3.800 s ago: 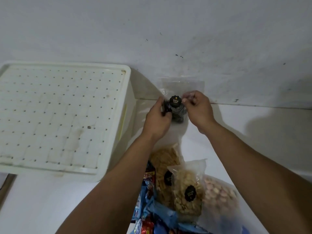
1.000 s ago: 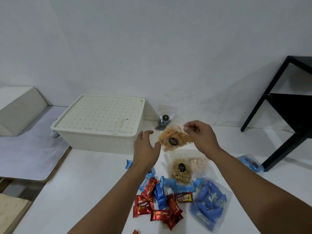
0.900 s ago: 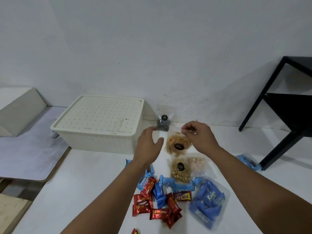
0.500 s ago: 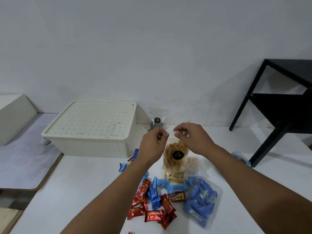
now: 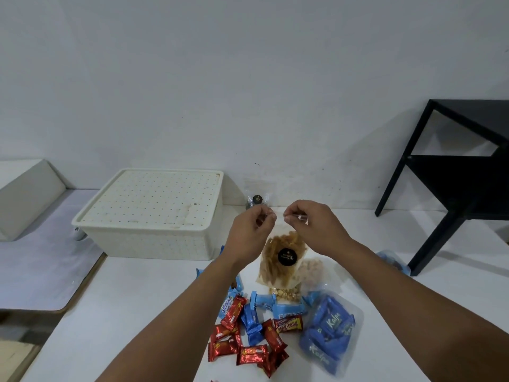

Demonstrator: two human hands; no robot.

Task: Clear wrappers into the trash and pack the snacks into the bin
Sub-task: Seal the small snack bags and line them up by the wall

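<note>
My left hand (image 5: 252, 232) and my right hand (image 5: 314, 224) pinch the top edge of a clear bag of orange chips (image 5: 281, 260) with a black round label, holding it upright above the white table. Under it lie a bag of yellow nuts (image 5: 285, 293) and a bag of pale nuts (image 5: 311, 271). A small dark snack bag (image 5: 256, 201) leans on the wall behind my hands. The cream bin (image 5: 154, 216), lid on, stands to the left. Red wrapped bars (image 5: 242, 343), blue wrapped bars (image 5: 261, 312) and a clear bag of blue Kalpa packs (image 5: 330, 337) lie nearer me.
A black metal side table (image 5: 454, 183) stands at the right, with a blue packet (image 5: 392, 261) near its leg. A lower white surface (image 5: 41, 244) and a cream block (image 5: 27, 194) sit to the left. The table's left edge drops off beside the bin.
The dark snack bag was left against the wall. My right hand lifted the chip bag off the table, my left hand joined it at the top edge, and the bag now hangs upright.
</note>
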